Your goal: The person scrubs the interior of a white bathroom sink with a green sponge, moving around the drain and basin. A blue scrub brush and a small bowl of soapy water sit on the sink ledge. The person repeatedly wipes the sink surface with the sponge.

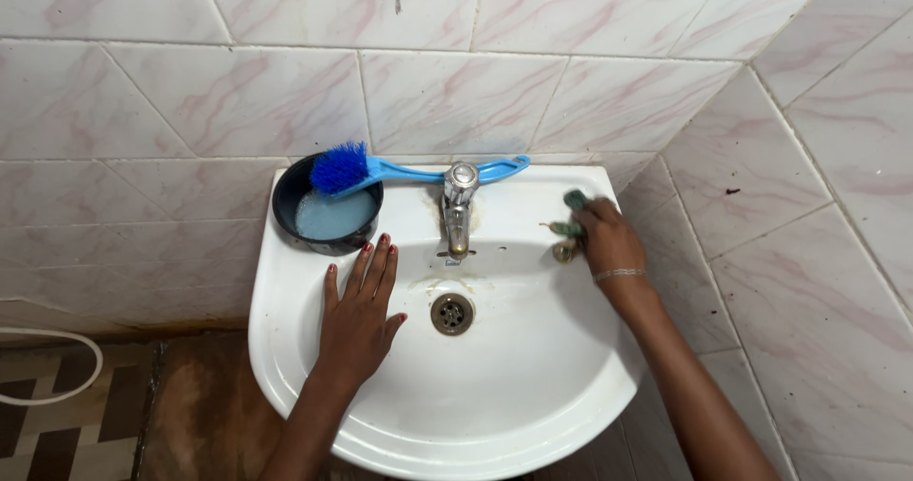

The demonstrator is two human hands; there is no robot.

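Seen from above, a person leans over a white sink [285, 367] set against pink-veined white wall tiles [238, 100]. The left hand [359, 310] lies flat and open inside the basin, fingers spread, holding nothing, braced just left of the drain [452, 313]. The right hand [607, 238] is closed around a dark green scrubber [573, 201], pressing it on the rim to the right of the tap [459, 205], beside a small brownish tangle of grime [563, 250]. Judging by how things lie, the scrubbing looks partly done: most of the basin is white, but brown staining remains around the tap base, near the drain and on the right slope, so those patches seem left to do. On the rim's back left corner sits a black bowl [290, 219] holding pale, cloudy liquid, and a blue brush [380, 169] rests across it with its handle lying behind the tap. No packages, labels or signs are visible. A white cable [67, 372] loops over the patterned floor at the lower left.
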